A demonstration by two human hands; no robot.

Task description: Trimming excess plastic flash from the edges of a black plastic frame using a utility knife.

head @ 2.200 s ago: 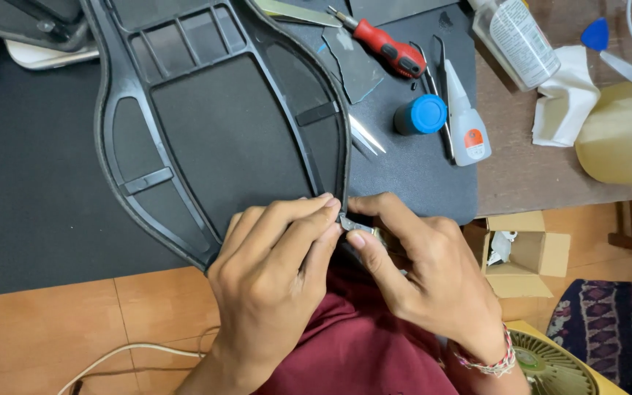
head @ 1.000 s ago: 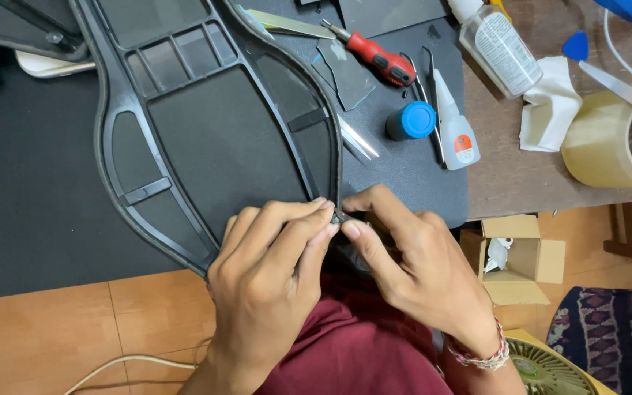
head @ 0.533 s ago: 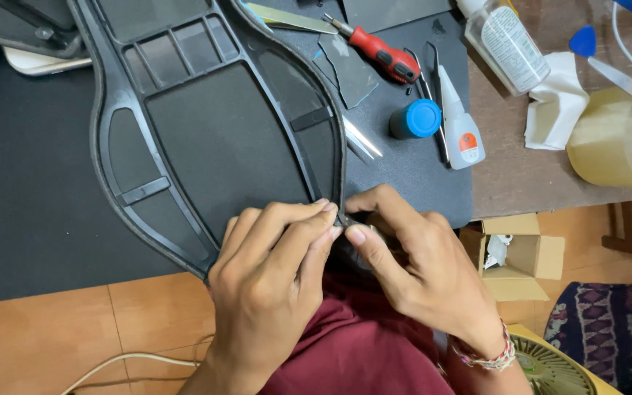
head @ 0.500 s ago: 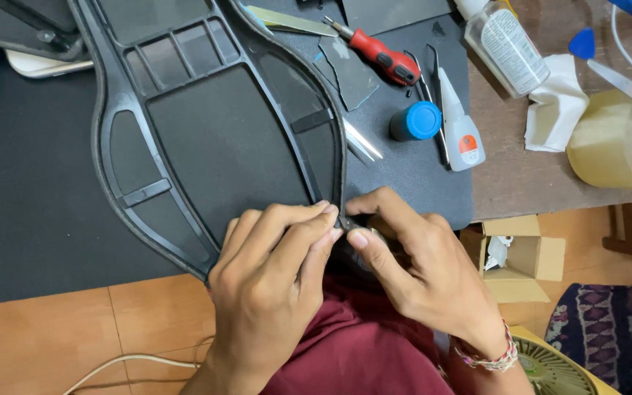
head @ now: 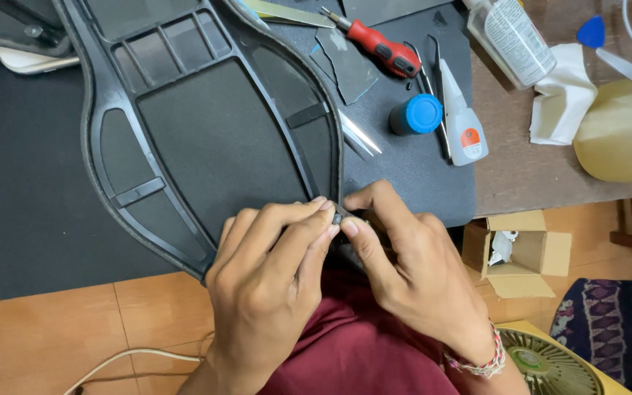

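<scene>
I saw a black mat (head: 31,190) spread over a brown table (head: 521,168), with an orange tiled floor (head: 60,329) below. On the floor sat one small open cardboard box (head: 524,252), one patterned rug (head: 616,322), one green fan (head: 550,366) and one white cable (head: 122,360).

One big black plastic frame (head: 206,139) lay on the mat, and its near edge hung over the table's edge. My left hand (head: 268,292) and my right hand (head: 415,274) met at that near edge. Both hands pinched one tiny dark piece (head: 339,217) between their fingertips, right against the frame's rim.

Farther back I counted one red-handled screwdriver (head: 378,45), one blue-capped little jar (head: 417,115), one glue bottle (head: 460,117), one clear bottle (head: 510,38), one crumpled white tissue (head: 561,95), one roll of tan tape (head: 619,132) and one pair of tweezers (head: 360,134).
</scene>
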